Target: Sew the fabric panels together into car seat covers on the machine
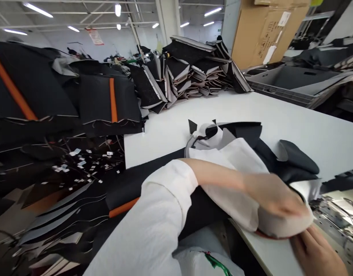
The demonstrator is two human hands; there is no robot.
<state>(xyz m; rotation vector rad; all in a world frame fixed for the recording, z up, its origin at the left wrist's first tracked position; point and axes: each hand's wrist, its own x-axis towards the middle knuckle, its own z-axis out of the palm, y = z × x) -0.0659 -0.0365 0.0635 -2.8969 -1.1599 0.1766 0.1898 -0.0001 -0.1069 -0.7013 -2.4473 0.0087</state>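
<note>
A sewn piece of black and light grey fabric [245,153] lies bunched across the table edge, its pale lining turned up. My left hand [280,197] reaches over it from the left and rests on the curved grey end; motion blur smears its fingers. At the lower right, my right hand [320,249] has its fingers closed at the rim of that same end, the fingertips partly hidden by the fabric. A dark red edge shows along the underside of the curve. Black fabric with an orange strip [123,207] extends left, beneath my left forearm.
The white table [170,126] carries a stack of folded black and grey pieces [190,73] at the back. Black panels with orange strips [113,99] hang at left. A metal machine part [340,218] sits at right, near a grey crate [294,80] and a cardboard box [268,34].
</note>
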